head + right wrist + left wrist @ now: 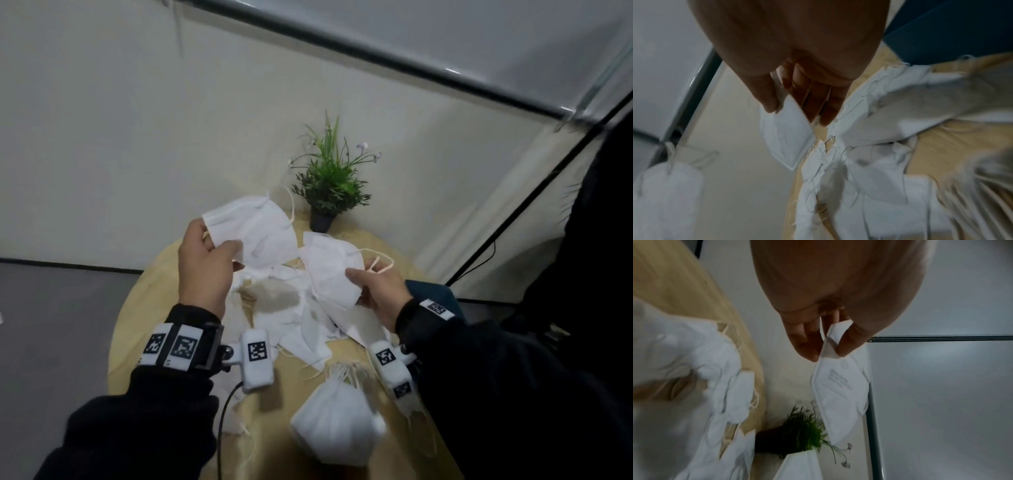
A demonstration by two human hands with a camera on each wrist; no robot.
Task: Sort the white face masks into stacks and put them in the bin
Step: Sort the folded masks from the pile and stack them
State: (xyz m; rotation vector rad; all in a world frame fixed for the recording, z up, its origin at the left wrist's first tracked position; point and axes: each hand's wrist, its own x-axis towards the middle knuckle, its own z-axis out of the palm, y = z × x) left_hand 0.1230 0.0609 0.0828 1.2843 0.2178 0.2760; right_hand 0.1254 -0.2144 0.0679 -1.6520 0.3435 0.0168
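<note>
Left hand (202, 263) pinches one folded face mask (253, 229) aloft; right hand (380, 294) pinches another (334, 274), both above the loose pile (308, 322) mid-bench (144, 308). A finished stack (337, 428) sits by the near edge. Risk: dangling ear loops (380, 263) snagging the pile and dragging masks off.

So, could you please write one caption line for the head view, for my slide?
Both hands, left and right, each hold a mask above a pile on a round table.
</note>
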